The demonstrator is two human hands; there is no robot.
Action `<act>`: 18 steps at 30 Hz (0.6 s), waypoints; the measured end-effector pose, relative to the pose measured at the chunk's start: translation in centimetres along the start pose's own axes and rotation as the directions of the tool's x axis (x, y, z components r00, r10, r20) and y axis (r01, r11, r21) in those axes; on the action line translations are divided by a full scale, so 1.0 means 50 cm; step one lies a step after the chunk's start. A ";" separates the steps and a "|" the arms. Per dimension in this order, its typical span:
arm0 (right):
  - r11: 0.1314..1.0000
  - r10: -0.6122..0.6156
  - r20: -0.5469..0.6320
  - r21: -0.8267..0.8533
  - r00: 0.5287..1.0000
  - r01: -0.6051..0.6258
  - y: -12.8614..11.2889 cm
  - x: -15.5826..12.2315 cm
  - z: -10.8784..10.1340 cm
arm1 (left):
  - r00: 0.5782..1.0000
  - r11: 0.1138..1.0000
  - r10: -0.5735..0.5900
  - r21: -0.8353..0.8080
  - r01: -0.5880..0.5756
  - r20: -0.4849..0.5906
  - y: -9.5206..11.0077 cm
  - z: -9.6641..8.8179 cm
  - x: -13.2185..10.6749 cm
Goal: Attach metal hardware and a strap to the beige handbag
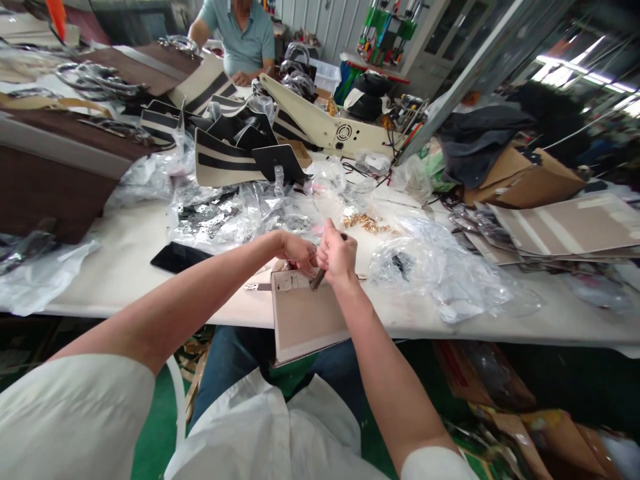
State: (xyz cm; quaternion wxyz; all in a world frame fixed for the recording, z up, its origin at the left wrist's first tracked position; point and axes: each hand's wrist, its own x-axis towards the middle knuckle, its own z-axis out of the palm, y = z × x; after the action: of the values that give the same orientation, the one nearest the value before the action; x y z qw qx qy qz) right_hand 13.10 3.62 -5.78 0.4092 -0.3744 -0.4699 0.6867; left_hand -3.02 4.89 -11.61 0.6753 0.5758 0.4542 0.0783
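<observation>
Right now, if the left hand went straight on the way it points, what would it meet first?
The left hand would probably meet the right hand first, closed around a dark tool; whether the hands touch is unclear.

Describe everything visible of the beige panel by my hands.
The panel looks flat, board-like and roughly rectangular, with a paler patch near its top and a thin dark edge. It extends past the table edge, apparently tilted down. The left hand is at its top; a tool in the right hand overlaps it.
</observation>
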 end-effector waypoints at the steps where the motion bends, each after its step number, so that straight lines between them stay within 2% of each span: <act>1: 0.997 0.068 -0.014 -0.024 0.998 -0.068 0.002 0.016 0.011 | 1.000 1.000 0.019 -0.024 -0.020 -0.025 -0.005 0.000 0.000; 3: 0.983 0.160 -0.056 -0.078 0.986 -0.164 0.007 0.044 0.030 | 0.996 0.999 0.023 -0.043 -0.026 -0.087 -0.011 0.000 0.003; 5: 0.975 0.184 -0.088 -0.112 0.979 -0.193 0.010 0.060 0.041 | 0.993 1.000 -0.009 -0.022 0.006 -0.116 -0.009 -0.001 0.005; 9: 0.984 0.166 -0.027 -0.056 0.986 -0.167 0.002 0.045 0.018 | 0.997 0.995 -0.059 0.076 0.063 -0.050 0.007 -0.001 0.007; 11: 0.997 0.070 0.026 -0.016 0.997 -0.070 -0.008 0.017 -0.006 | 0.999 0.992 -0.051 0.114 0.051 -0.003 0.014 -0.001 0.005; 13: 0.994 -0.106 0.035 0.011 0.994 0.105 -0.016 -0.018 -0.023 | 0.999 0.990 -0.042 0.136 0.038 0.029 0.019 -0.001 0.004; 16: 0.944 -0.329 0.004 0.012 0.944 0.329 -0.017 -0.066 -0.028 | 0.995 0.986 -0.075 0.151 0.066 0.057 0.025 -0.003 0.005; 18: 0.923 -0.385 -0.002 0.005 0.923 0.385 -0.009 -0.084 -0.020 | 0.993 0.982 -0.096 0.169 0.083 0.072 0.026 -0.004 0.006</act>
State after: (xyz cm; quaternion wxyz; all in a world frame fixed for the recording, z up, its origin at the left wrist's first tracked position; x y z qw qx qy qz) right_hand 15.74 0.23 -5.08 0.5372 -0.2740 -0.5323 0.5941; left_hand -2.44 5.63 -10.62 0.6454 0.6115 0.4575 -0.0133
